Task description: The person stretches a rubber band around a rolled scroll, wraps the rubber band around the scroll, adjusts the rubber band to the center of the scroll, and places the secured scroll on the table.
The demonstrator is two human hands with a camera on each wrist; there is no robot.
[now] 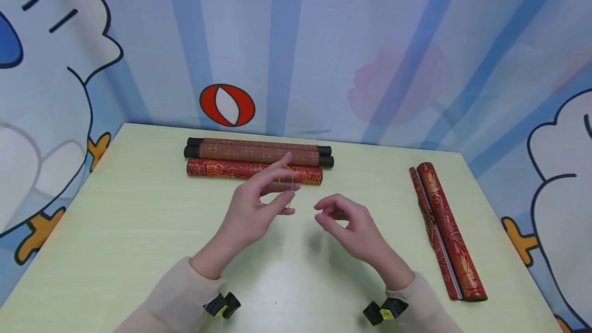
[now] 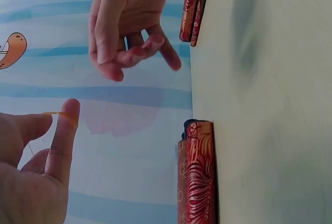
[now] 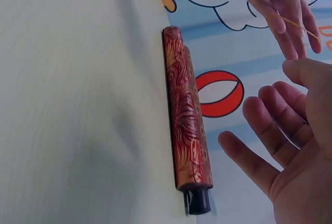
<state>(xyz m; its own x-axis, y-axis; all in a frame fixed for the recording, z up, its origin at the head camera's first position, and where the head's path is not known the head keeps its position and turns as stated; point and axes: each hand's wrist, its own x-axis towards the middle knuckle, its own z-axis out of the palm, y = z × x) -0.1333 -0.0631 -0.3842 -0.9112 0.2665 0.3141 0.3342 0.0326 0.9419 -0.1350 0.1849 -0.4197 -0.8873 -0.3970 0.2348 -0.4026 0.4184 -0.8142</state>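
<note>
A thin yellow rubber band (image 1: 292,187) is stretched between the thumb and fingers of my left hand (image 1: 251,208), which is raised above the table. In the left wrist view the band (image 2: 61,113) crosses from the thumb to the extended index finger. My right hand (image 1: 353,227) hovers just to the right, apart from the left. Its fingers are loosely bent, with nothing between them. Behind the left hand lie two brown patterned scrolls (image 1: 210,151) with black end knobs. In front of them is a red patterned roll (image 1: 215,168), partly covered by the left fingers.
On the right side of the pale table (image 1: 115,230) lies another red patterned roll (image 1: 453,233) beside a narrow red strip (image 1: 435,233) with a light edge. A blue striped backdrop (image 1: 319,50) with cartoon figures rises behind the table.
</note>
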